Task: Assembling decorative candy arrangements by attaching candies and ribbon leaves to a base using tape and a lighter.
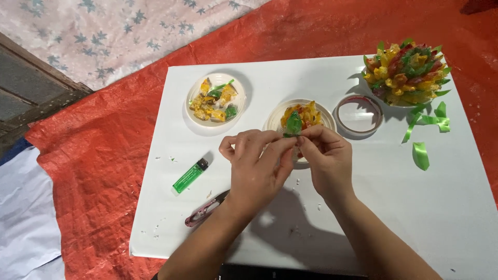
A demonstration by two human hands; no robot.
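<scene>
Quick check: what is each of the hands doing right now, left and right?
Left hand: closed, fingertips pinching the small green ribbon piece.
Right hand: closed, pinching the same green ribbon piece from the other side.

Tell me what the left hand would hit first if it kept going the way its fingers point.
The left hand points up and right, so it would likely meet the green ribbon piece pinched with the right hand, then the white dish behind; depth is unclear.

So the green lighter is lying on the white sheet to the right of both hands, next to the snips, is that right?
Not quite. In the head view the green lighter lies on the white sheet to the left of both hands, not the right. It is indeed next to the snips.
</scene>
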